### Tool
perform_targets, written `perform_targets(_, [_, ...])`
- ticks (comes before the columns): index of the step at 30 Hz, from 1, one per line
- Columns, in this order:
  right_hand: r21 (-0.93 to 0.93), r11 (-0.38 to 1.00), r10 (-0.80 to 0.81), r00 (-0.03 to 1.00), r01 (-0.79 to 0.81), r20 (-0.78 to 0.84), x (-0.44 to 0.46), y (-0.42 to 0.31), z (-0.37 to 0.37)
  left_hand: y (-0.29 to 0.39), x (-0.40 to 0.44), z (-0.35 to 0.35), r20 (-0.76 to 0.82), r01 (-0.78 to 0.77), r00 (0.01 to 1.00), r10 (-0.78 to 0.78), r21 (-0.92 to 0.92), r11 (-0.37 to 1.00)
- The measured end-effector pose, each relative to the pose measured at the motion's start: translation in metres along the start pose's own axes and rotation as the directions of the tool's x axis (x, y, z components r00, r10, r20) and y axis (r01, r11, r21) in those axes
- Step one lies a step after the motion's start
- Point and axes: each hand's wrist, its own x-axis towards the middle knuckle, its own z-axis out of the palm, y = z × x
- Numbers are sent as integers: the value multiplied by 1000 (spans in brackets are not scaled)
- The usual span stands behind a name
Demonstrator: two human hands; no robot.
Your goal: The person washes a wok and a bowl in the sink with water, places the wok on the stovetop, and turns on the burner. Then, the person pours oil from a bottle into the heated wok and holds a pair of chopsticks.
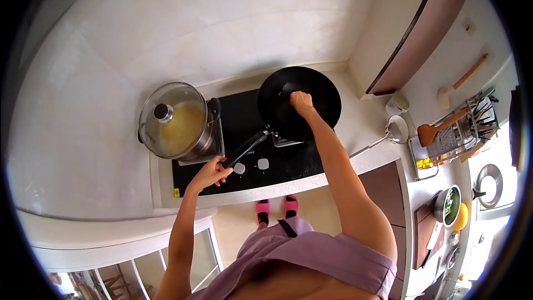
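A black wok (pixel 327 91) sits on the right side of the black gas stove (pixel 239 108). Its long handle (pixel 247 149) points down and left toward me. My left hand (pixel 210 174) is closed around the end of that handle. Inside the wok, low over its base, is my right hand (pixel 301 102), with the fingers curled together; whatever they hold is hidden beneath them. A small pale glint shows on the wok's surface beside the knuckles. On the left burner stands a steel pot (pixel 204 143) under a glass lid (pixel 180 93), with yellowish contents visible through it.
Two stove knobs (pixel 263 164) are near the front edge. At right on the counter lie a long-handled strainer (pixel 397 129), a white jar (pixel 397 103) and a utensil rack (pixel 444 139). Farther along are a cutting board (pixel 425 225), a knife (pixel 435 235) and a bowl of greens (pixel 448 205).
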Motion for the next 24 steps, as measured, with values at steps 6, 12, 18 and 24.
perform_targets(6, [94,995,32,999,-28,-41,-1,16,4,-26,-44,-16,-24,177,984,-177,246,953])
perform_targets(12, [806,-296,43,836,-513,547,-42,52,-54,-59,-30,39,153,48,979,-133,464,885])
perform_targets(18, [625,-732,-67,942,-270,329,-121,54,-121,-42,32,89,191,-409,903,385,654,637])
perform_targets(24, [514,-856,185,962,57,201,-240,61,-168,-13,62,114,322,-546,736,595,803,241])
